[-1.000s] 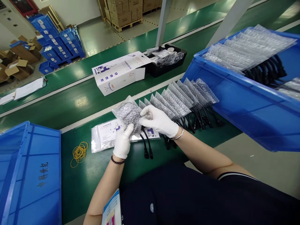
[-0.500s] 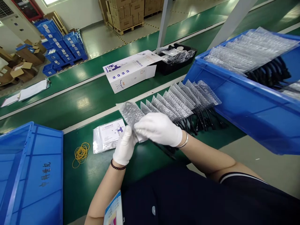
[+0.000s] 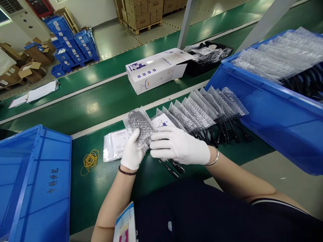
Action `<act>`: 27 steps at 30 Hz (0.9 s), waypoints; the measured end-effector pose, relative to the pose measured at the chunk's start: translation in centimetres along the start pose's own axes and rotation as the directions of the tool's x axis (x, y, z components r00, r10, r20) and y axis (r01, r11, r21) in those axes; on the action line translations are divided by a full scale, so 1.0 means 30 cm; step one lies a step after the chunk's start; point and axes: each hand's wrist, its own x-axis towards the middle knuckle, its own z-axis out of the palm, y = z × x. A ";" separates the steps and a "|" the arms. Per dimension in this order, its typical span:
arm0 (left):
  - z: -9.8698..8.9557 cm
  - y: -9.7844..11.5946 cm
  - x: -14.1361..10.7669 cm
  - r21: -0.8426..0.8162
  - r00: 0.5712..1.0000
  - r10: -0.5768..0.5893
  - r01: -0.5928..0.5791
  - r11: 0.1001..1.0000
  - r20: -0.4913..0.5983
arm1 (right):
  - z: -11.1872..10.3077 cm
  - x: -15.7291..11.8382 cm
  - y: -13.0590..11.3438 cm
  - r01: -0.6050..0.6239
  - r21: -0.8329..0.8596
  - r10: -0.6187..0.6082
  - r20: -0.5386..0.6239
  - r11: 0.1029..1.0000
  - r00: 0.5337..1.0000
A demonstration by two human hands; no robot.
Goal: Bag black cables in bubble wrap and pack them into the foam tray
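My left hand (image 3: 133, 152), in a white glove, grips a bubble-wrap pouch (image 3: 141, 126) with something dark inside, its thumb on the front. A white printed leaflet (image 3: 163, 121) shows above my gloved right hand (image 3: 180, 146). The right fingers lie close together over the leaflet and reach the pouch's edge; the thumb is hidden. Black cable ends (image 3: 174, 168) stick out below that hand. Left of the pouch lies a stack of bagged leaflets (image 3: 113, 145). A row of bubble-wrapped pouches (image 3: 199, 109) with black cables stands on the green bench, to the right.
Yellow rubber bands (image 3: 90, 161) lie beside a blue crate (image 3: 47, 181) at left. Another blue crate (image 3: 272, 97) at right holds more wrapped pouches. A white carton (image 3: 156, 70) and a black tray (image 3: 196, 67) sit beyond, before a grey post (image 3: 186, 23).
The pouch has turned to show its broad face. My right hand has shifted right and its fingers have straightened. A leaflet and cable ends now show around it. The whole view has shifted slightly.
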 end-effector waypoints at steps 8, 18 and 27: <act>0.018 -0.015 -0.030 0.286 0.961 0.269 -0.274 0.918 0.057 | 0.071 -0.029 0.001 -0.354 0.323 0.431 -0.210 0.878 0.878; 0.028 -0.010 -0.049 0.555 0.942 0.268 -0.337 0.760 0.205 | 0.144 -0.019 -0.010 -0.429 0.887 0.844 0.093 0.171 0.528; -0.036 0.020 -0.084 0.481 0.914 0.387 -0.289 0.828 -0.117 | 0.148 -0.041 0.076 -0.075 0.997 0.920 0.014 0.017 0.391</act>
